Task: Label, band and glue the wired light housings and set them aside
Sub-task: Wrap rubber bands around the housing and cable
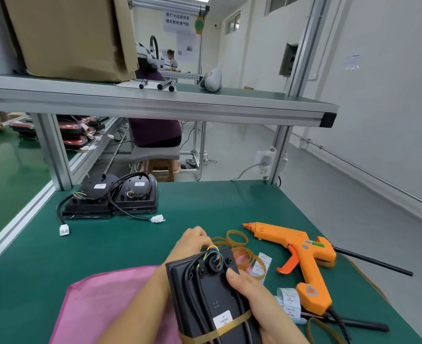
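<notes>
Green bench mat [135, 247] filled the foreground of a factory room, w/ an aluminium shelf [155, 105] overhead. Head view: a black wired light housing [205, 294] sat near the front edge btwn both hands, partly over a pink sheet [100, 301]. Left hand [195, 240] curled round its far end by the coloured wires [213, 253]. Right hand [249, 289] gripped its right side, thumb pressed on top. A tan rubber band [234, 320] wrapped the near end, across a white label [221, 319]. Just to the right lay loose bands [237, 238], a label strip [289, 304] & an orange glue gun [296, 247]. Two other housings [110, 197] w/ white connectors [157, 218] sat at back left, side by side.
</notes>
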